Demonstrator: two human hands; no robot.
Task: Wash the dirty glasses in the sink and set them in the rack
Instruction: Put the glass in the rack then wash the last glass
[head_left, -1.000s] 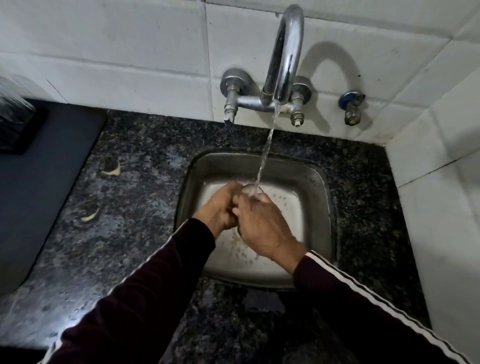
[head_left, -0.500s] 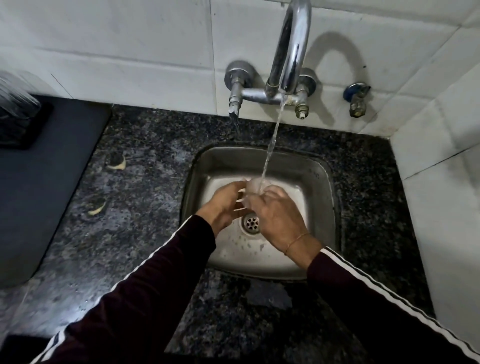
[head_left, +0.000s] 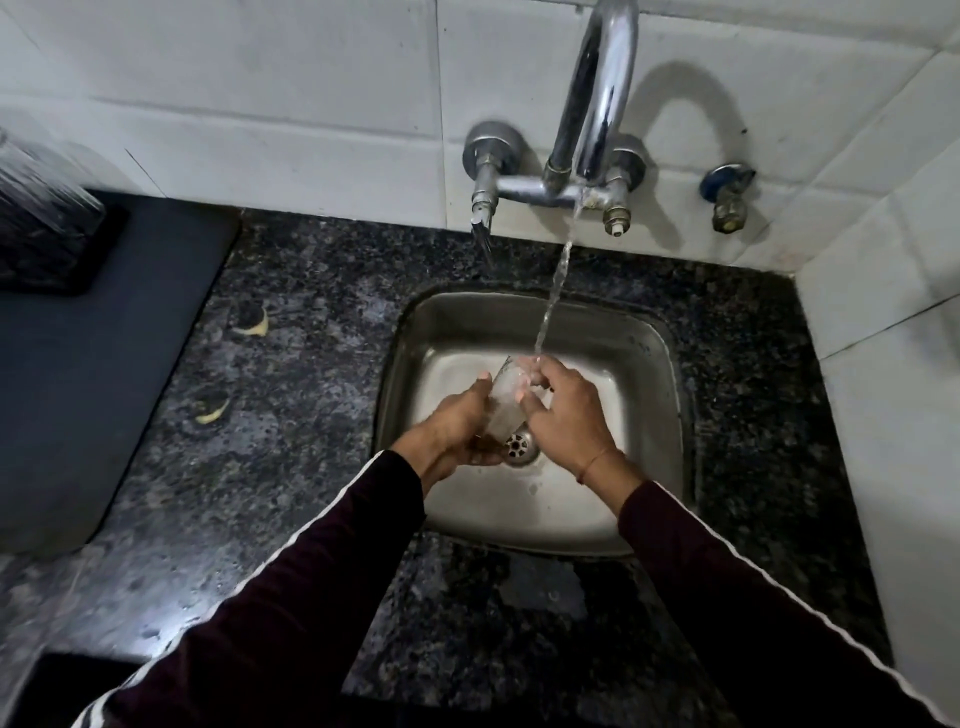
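- Clear glass (head_left: 503, 402), tilted, mouth up and away from the body, held over the steel sink (head_left: 660, 364) just above the drain (head_left: 517, 446).
- Left hand (head_left: 457, 431) wrapped around the lower body and base: a grip clenched on the glass, thumb side up along the wall.
- Right hand (head_left: 563, 410) at the rim, fingertips (head_left: 535, 370) curled and pinching the lip, right where the water stream (head_left: 553, 296) from the tap (head_left: 592, 104) lands.
- Judged as the rinse-and-rub step, not yet the move to the rack.
- Best done by keeping the lower grip firm and turning the glass within it, so the upper grip wipes round the whole rim.
- Worth tipping the mouth further under the stream, just beyond the upper grip, so water fills and flushes the inside instead of running off the knuckles.
- Wet glass likely slippery: better to keep it low over the basin, below both grips, so a slip means a short drop.
- Rack not clearly made out; a blurred clear object (head_left: 36, 176) and a dark mat (head_left: 104, 364) lie well left of the left grip on the speckled desk (head_left: 291, 415).
- Draining the glass mouth-down over the sink before carrying it left would spare the desk from drips.
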